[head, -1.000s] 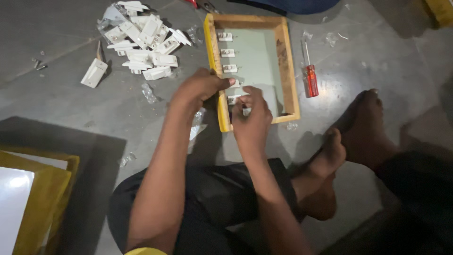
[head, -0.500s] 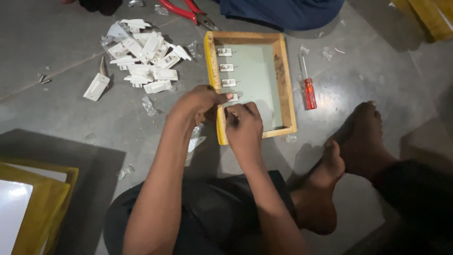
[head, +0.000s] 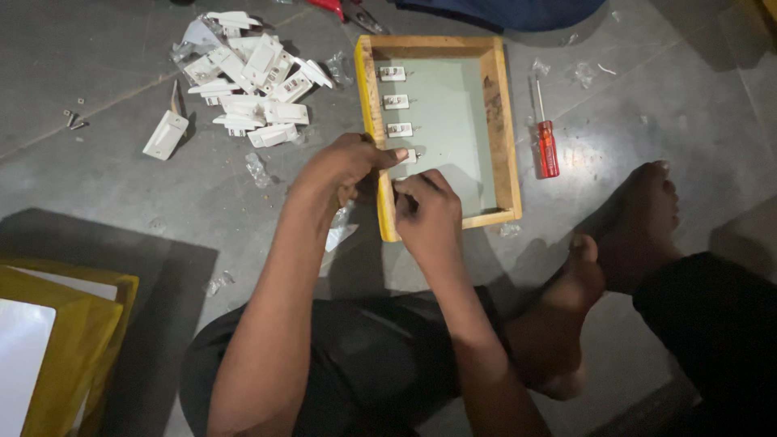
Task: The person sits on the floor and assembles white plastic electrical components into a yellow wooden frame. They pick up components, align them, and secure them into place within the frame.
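A person sits on a grey floor (head: 121, 194). Both hands meet at the near left edge of a wooden frame box (head: 502, 121). The left hand (head: 344, 166) pinches a small white switch (head: 407, 155) there; the right hand (head: 429, 212) is curled just beside it, its grasp unclear. Three similar switches (head: 396, 101) line the box's left side. A red screwdriver (head: 547, 146) lies right; a pile of white parts (head: 247, 81) lies left.

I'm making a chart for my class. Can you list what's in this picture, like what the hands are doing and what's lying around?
Place: grey floor, person sitting
Box: wooden box, open, pale inside
Switches in box: three along its left wall
Left hand: at the box's left wall, on a fourth switch
Right hand: beside it, fingers pinched
Pile: white switches, left of box
Screwdriver: red handle, right of box
Feet: bare, bottom right
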